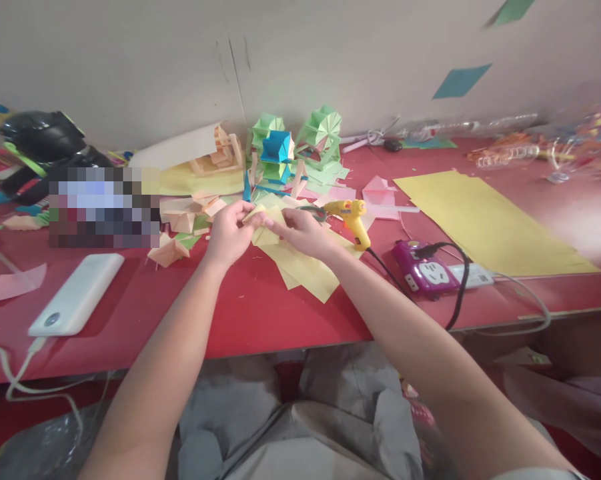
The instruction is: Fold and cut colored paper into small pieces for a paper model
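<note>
Between my two hands is a small piece of folded yellow paper point(265, 235). My left hand point(233, 232) pinches its left side with thumb and fingers. From the right, my right hand point(303, 230) closes on the same paper, the two thumbs almost meeting. Loose yellow sheets point(313, 270) lie spread on the red table just beneath. Beside my right hand a yellow glue gun point(350, 219) rests on its side. Behind the hands stand a blue folded-paper piece point(277, 150) and green paper wheels point(322, 128).
A purple power strip point(425, 268) with a black cord sits right of the glue gun. Large yellow sheets point(490, 223) cover the table's right part. At left are a white power bank point(77, 293) and peach folded papers point(170, 250). The red table's point(260, 317) front edge is near my lap.
</note>
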The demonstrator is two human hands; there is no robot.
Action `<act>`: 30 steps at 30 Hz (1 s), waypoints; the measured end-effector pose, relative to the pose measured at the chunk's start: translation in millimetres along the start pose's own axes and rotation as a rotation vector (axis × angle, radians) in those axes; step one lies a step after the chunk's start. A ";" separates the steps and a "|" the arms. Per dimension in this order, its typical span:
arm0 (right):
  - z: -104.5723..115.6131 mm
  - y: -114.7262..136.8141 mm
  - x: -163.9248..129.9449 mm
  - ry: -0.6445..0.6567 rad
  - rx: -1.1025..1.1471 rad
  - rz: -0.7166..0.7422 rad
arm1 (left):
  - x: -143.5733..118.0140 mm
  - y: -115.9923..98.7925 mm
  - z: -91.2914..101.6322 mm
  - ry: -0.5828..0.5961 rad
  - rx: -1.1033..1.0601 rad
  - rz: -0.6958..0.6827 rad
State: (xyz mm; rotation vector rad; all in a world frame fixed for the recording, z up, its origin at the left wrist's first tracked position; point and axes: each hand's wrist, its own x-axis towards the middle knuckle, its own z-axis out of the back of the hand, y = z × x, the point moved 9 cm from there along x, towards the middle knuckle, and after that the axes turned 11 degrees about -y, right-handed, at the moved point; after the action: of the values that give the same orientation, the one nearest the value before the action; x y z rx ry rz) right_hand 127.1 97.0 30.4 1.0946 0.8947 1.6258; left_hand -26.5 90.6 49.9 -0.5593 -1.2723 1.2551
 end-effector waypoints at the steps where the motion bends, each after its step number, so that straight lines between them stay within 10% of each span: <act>1: -0.9 -0.3 -0.3 0.006 0.000 -0.008 | -0.2 -0.1 0.3 -0.011 0.010 0.000; 20: 1.1 1.2 6.9 0.029 0.292 -0.016 | 6.5 11.0 17.6 -0.197 -0.193 0.079; 30: 16.8 -5.1 7.6 -0.125 0.234 -0.043 | 3.4 17.0 5.2 -0.001 -0.268 0.199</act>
State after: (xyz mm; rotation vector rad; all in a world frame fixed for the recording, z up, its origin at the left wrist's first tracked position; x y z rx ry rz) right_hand 143.3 106.7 33.3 1.3133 1.0364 1.4266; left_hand -38.2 97.2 37.7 -0.8959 -1.4232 1.2537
